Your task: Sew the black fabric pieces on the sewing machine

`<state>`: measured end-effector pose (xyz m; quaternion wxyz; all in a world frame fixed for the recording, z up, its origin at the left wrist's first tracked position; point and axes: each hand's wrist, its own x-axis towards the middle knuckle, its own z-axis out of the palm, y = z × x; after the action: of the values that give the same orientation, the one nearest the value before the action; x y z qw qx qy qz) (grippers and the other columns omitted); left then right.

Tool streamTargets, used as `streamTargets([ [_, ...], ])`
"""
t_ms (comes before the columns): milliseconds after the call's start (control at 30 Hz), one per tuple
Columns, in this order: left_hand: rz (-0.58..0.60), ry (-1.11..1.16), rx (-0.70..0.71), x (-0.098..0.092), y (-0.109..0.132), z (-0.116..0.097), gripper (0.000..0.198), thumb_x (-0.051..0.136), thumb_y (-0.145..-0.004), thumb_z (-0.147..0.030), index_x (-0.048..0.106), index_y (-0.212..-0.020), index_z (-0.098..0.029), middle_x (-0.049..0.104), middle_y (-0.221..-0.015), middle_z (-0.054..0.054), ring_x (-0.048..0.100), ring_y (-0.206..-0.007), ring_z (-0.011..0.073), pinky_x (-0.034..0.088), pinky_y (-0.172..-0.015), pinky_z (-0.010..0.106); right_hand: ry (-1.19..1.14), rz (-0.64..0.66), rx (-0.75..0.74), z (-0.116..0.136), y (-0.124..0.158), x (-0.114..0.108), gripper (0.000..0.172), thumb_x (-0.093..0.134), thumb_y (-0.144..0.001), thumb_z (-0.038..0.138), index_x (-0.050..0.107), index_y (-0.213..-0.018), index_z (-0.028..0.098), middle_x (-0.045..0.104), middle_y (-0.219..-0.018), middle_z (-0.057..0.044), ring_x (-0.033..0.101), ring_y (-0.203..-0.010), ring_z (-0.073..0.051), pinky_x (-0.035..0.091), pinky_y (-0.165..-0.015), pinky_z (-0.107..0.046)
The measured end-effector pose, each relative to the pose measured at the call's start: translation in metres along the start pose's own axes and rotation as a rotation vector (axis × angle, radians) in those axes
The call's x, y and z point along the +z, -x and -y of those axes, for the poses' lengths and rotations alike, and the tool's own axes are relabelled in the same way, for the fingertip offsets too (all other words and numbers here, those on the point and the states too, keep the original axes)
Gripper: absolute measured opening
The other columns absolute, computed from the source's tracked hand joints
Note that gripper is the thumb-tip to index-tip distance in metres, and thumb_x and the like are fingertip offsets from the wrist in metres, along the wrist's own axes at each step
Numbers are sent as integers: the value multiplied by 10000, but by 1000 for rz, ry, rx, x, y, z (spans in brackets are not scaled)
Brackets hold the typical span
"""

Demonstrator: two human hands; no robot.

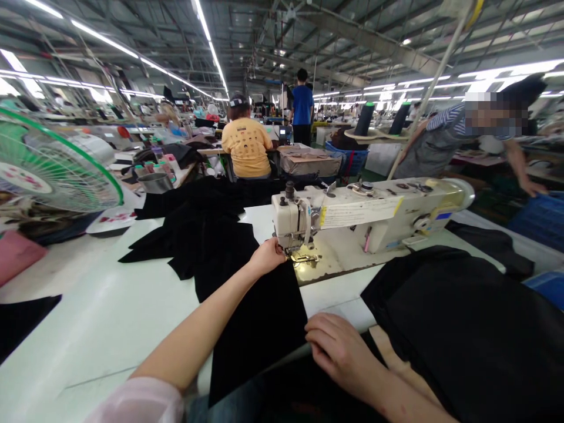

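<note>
Black fabric [259, 317]; cream sewing machine [365, 217]; green fan [53, 164].

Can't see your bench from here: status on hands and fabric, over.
Left hand on black fabric at the presser foot. Right hand flat on its near edge. Fabric pile lies right.

Overall: bright, even factory light.
Source: long ceiling tubes [207, 35] streaking overhead, blown white far left.
Glow: warm yellow spot on the needle plate [308, 267].
Shadows: soft, faint on the table [110, 317].
Detail: black fabric [259, 311] swallows its folds.
Edges: lens bends hard, fan [53, 164] stretched.
</note>
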<state>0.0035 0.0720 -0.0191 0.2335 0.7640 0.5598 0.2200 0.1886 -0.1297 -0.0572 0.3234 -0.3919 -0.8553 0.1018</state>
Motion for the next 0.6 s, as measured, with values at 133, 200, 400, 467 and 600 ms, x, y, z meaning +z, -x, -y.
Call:
streamTargets([
  [133,-176,-115,10,-1,43,-18,223,653,-771,-151,592,-985,-165,642,-1055,125,600,-1036,291,487,-852,387,26,27,-39,0,4,-4,285,505,-863,10,646,-1055,168,714,-1094,-104,651,-1044,-245,572,-919,-407],
  [200,-167,-143,130,1,82,-24,212,631,-811,-152,592,-1018,-182,619,-1128,127,573,-1099,299,480,-923,423,33,52,-41,0,5,-7,316,505,-863,12,650,-1102,161,713,-1130,-113,648,-1082,-250,566,-951,-408],
  [400,190,-225,782,10,159,-8,328,530,-871,-80,622,-1168,-185,689,-1201,98,632,-1117,265,544,-948,406,-2,103,-24,-3,-4,-10,320,507,-873,30,663,-1126,147,711,-1129,-121,645,-1064,-240,558,-967,-405],
  [467,161,-291,852,9,153,1,343,495,-909,-92,615,-1224,-158,679,-1264,127,616,-1197,280,533,-1007,431,-6,105,-8,-8,-12,-9,307,510,-880,33,669,-1120,139,705,-1143,-124,634,-1086,-238,540,-995,-401],
  [600,131,-345,949,2,122,11,318,461,-956,-129,649,-1211,-150,693,-1248,149,624,-1213,285,534,-1032,439,12,91,-1,-24,-34,-3,283,549,-864,37,688,-1093,130,704,-1120,-117,625,-1072,-234,529,-996,-380],
])
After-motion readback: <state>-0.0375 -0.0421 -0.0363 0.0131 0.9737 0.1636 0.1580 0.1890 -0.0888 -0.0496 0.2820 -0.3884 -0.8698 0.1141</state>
